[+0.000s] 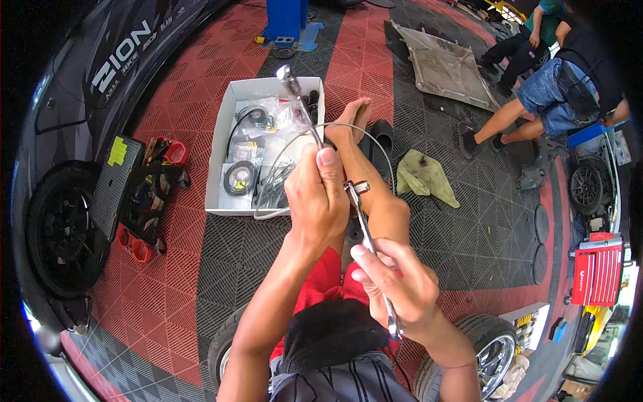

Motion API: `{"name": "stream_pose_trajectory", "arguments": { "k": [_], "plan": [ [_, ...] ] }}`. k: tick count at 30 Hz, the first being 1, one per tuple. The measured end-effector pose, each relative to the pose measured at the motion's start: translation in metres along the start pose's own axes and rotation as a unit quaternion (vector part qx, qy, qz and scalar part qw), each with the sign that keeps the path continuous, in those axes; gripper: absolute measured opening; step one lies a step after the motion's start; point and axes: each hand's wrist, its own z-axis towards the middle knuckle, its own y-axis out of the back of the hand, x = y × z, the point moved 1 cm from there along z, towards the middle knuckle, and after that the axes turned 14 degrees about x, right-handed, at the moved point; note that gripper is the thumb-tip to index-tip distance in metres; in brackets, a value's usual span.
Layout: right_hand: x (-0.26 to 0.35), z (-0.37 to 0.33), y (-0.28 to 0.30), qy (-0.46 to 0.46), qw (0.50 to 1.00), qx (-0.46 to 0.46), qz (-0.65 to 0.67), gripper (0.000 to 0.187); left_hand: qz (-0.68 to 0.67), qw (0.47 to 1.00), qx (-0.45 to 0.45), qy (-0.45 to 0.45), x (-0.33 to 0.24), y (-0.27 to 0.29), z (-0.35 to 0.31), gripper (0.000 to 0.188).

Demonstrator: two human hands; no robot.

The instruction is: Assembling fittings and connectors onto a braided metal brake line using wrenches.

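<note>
"Wrench (365,226) comes first, the shiny one in the right hand (405,281). Thumb and fingers are closed on its handle."

"Which way does it point?"

"Up and a bit to the left. It is long and thin. Its bottom end pokes out below the fingers, and its top end is just beside the other fist, the left hand (318,201)."

"So which hand is nearer to that top end?"

"The left one. A small metal piece (360,187) sits up there, just to the right of the left fist. I can't tell if it touches the skin, or if it is part of the wrench."

"What are the left fingers doing?"

"They are curled tight round a second metal tool (305,112), with the thumb pressed on it. That tool sticks up and leans left, almost the same way as the wrench. One is up high, one is down low."

"And the thin loop?"

"A grey hose (383,145). It bends round near the left hand. I can't tell if those fingers hold it too."

"What is past the hands?"

"A bare leg (358,157), and a white box (218,154) on the floor with clear bags (274,110) in it. A yellow-green cloth (418,177) lies to the right."

"And far away?"

"A big flat panel (449,67), and another person (556,87) in blue shorts near it."
</note>
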Motion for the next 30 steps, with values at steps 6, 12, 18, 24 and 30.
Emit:
{"name": "stream_pose_trajectory", "arguments": {
  "k": [6,12,18,24,30],
  "plan": [
    [-0.009,-0.004,-0.016,0.041,0.994,0.046,-0.094,0.036,-0.075,0.994,-0.019,0.074,0.003,0.0,0.002,0.042],
    [-0.007,-0.005,-0.014,0.011,1.0,-0.009,0.007,0.037,-0.073,0.992,0.019,0.105,0.006,0.001,-0.002,0.043],
    [-0.008,0.006,0.003,0.046,0.999,0.005,0.025,0.043,-0.21,0.969,0.076,0.107,0.009,0.004,-0.006,0.04],
    [-0.017,-0.001,-0.004,0.059,0.996,-0.018,0.058,0.04,-0.254,0.957,0.081,0.118,0.002,0.01,-0.009,0.03],
    [-0.02,-0.016,-0.02,0.038,0.984,-0.11,0.134,0.034,-0.322,0.933,0.126,0.103,-0.005,0.012,-0.01,0.031]
  ]
}}
